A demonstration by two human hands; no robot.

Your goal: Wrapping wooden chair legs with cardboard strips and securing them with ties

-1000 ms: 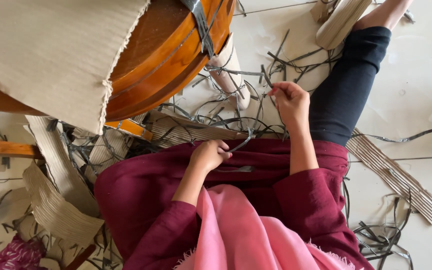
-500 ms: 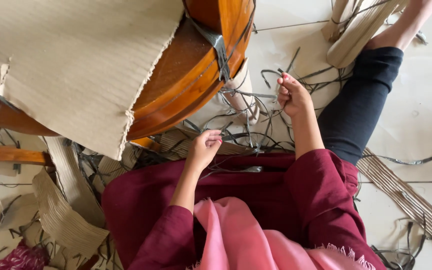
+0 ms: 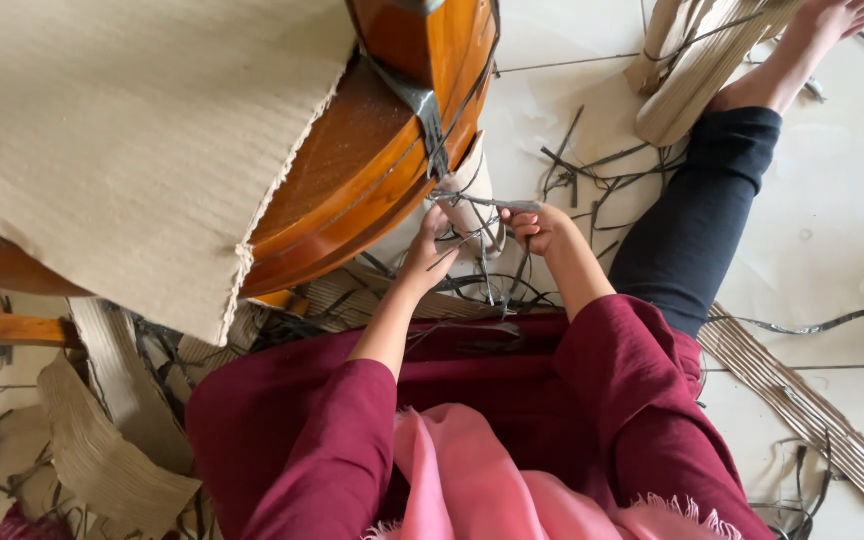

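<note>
Your two hands meet at the frame's centre. Your left hand has fingers curled against the grey strap beside the table; whether it grips the strap, you cannot tell. Your right hand, at 3 o'clock from the left, pinches the strap's free end. One brown cardboard sheet covers the table at 10 o'clock. One corrugated roll lies at 1 o'clock, one flat strip at 4 o'clock. Cut straps litter the floor, too many to count.

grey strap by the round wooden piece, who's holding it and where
Both hands grip the grey strap: right hand at its loose end, left hand nearer the wood.
</note>
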